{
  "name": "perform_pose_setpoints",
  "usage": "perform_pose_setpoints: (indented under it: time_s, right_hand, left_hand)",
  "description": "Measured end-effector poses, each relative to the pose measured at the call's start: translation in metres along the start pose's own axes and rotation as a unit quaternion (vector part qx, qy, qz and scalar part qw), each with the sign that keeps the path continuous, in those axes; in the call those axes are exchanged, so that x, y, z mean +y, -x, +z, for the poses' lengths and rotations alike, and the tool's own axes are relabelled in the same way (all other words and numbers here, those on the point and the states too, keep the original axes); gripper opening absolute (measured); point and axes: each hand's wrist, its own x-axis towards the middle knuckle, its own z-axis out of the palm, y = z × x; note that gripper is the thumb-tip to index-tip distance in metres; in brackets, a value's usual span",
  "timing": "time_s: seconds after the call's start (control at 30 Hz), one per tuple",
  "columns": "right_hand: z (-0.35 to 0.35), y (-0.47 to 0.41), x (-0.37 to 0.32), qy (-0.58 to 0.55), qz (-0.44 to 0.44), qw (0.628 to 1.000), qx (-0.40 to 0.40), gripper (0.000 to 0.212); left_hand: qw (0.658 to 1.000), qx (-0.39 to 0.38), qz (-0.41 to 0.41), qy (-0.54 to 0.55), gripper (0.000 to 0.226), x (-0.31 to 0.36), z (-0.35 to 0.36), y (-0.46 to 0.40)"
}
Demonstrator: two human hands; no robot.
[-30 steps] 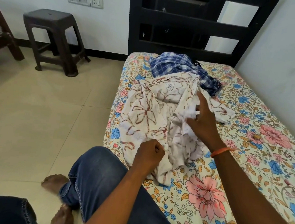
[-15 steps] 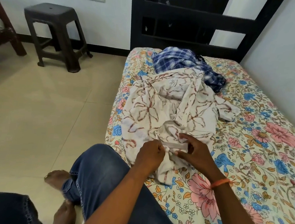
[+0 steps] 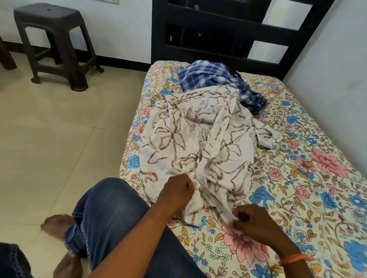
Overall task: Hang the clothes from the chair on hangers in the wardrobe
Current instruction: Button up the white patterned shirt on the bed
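Stool: dark plastic stool (image 3: 54, 38) on the tiled floor (image 3: 46, 139), against the far wall.
Left hand: left hand (image 3: 177, 192), grip curled tight on the near hem of the white floral-print shirt (image 3: 199, 144).
Shirt: crumpled on the bed (image 3: 305, 192), label facing up.
Checked shirt: blue checked shirt (image 3: 215, 80) bunched just behind it, touching.
Right hand: right hand (image 3: 257, 225), grip pinching the shirt's lower edge; orange wristband (image 3: 295, 258).
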Motion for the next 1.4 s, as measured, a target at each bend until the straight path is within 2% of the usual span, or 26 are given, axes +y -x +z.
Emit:
perform_pose_setpoints:
  time_s: [0.07,0.1,0.17,0.2,0.27,0.33,0.4,0.5,0.57,0.63,0.67,0.7,0.73,0.8,0.83,0.87,0.9,1.0,1.13,1.17,1.23,1.27,1.4]
  right_hand:
    - [0.004,0.003,-0.002,0.100,0.005,0.994,-0.047,0.023]
    - [0.005,0.004,-0.008,0.160,0.009,0.987,-0.020,0.031]
    - [0.010,0.002,-0.029,0.266,-0.009,0.959,0.093,0.046]
    - [0.014,0.000,-0.042,0.278,-0.031,0.950,0.142,0.050]
    - [0.022,-0.010,-0.064,0.243,-0.083,0.948,0.189,0.046]
    - [0.031,-0.020,-0.078,0.204,-0.106,0.954,0.192,0.034]
    - [0.035,-0.029,-0.082,0.206,-0.085,0.958,0.182,0.016]
    - [0.040,-0.042,-0.074,0.191,-0.056,0.961,0.191,0.013]
    - [0.042,-0.048,-0.068,0.100,-0.058,0.975,0.187,0.016]
    - [0.036,-0.049,-0.063,-0.097,-0.011,0.979,0.181,0.015]
    - [0.029,-0.047,-0.062,-0.204,0.038,0.964,0.165,0.017]
    - [0.022,-0.046,-0.060,-0.321,0.083,0.934,0.135,0.019]
    - [0.015,-0.045,-0.058,-0.448,0.123,0.882,0.084,0.020]
    - [0.004,-0.042,-0.056,-0.630,0.176,0.756,-0.012,0.024]
    - [0.002,-0.040,-0.055,-0.662,0.184,0.726,-0.044,0.026]
    - [0.000,-0.040,-0.053,-0.669,0.183,0.717,-0.062,0.024]
    - [-0.001,-0.040,-0.052,-0.670,0.178,0.717,-0.069,0.021]
    - [0.005,-0.042,-0.042,-0.677,0.138,0.719,-0.073,0.044]
    - [0.018,-0.045,-0.040,-0.640,0.094,0.762,-0.007,0.025]
    - [0.020,-0.045,-0.041,-0.611,0.084,0.787,0.025,0.023]
    - [0.024,-0.045,-0.046,-0.489,0.051,0.864,0.107,0.014]
    - [0.026,-0.043,-0.051,-0.429,0.039,0.891,0.140,0.009]
    - [0.043,-0.033,-0.080,-0.235,-0.027,0.947,0.218,0.009]
  left_hand:
    - [1.000,-0.012,0.014,-0.018,0.016,0.001,-0.001,0.003]
    - [0.999,-0.019,0.018,-0.025,0.016,0.001,-0.001,0.004]
    - [0.999,-0.035,0.021,-0.031,0.014,0.001,-0.002,0.007]
    - [0.998,-0.041,0.021,-0.032,0.013,0.001,-0.002,0.007]
    - [0.998,-0.048,0.023,-0.033,0.014,0.002,-0.002,0.009]
    - [0.998,-0.051,0.027,-0.035,0.017,0.003,-0.003,0.011]
    - [0.998,-0.052,0.028,-0.035,0.019,0.003,-0.003,0.012]
    - [0.997,-0.054,0.029,-0.039,0.020,0.002,-0.003,0.013]
    - [0.997,-0.055,0.033,-0.043,0.023,0.003,-0.005,0.013]
    - [0.997,-0.058,0.030,-0.039,0.024,0.004,-0.005,0.013]
    - [0.997,-0.059,0.028,-0.034,0.023,0.005,-0.006,0.013]
    - [0.998,-0.058,0.025,-0.027,0.021,0.005,-0.005,0.013]
    - [0.998,-0.055,0.023,-0.019,0.021,0.005,-0.005,0.013]
    - [0.998,-0.050,0.023,-0.009,0.022,0.005,-0.005,0.013]
    - [0.999,-0.048,0.025,-0.006,0.022,0.004,-0.004,0.013]
    - [0.998,-0.046,0.030,-0.003,0.022,0.004,-0.004,0.012]
    - [0.998,-0.046,0.034,0.001,0.023,0.004,-0.004,0.012]
    - [0.998,-0.047,0.039,0.010,0.022,0.006,-0.005,0.013]
    - [0.998,-0.045,0.040,0.015,0.025,0.006,-0.006,0.014]
    - [0.998,-0.041,0.036,0.020,0.026,0.006,-0.006,0.014]
    - [0.999,-0.031,0.032,0.031,0.026,0.007,-0.006,0.014]
    - [0.999,-0.026,0.033,0.034,0.024,0.008,-0.007,0.014]
    - [0.998,-0.003,0.037,0.042,0.016,0.010,-0.008,0.016]
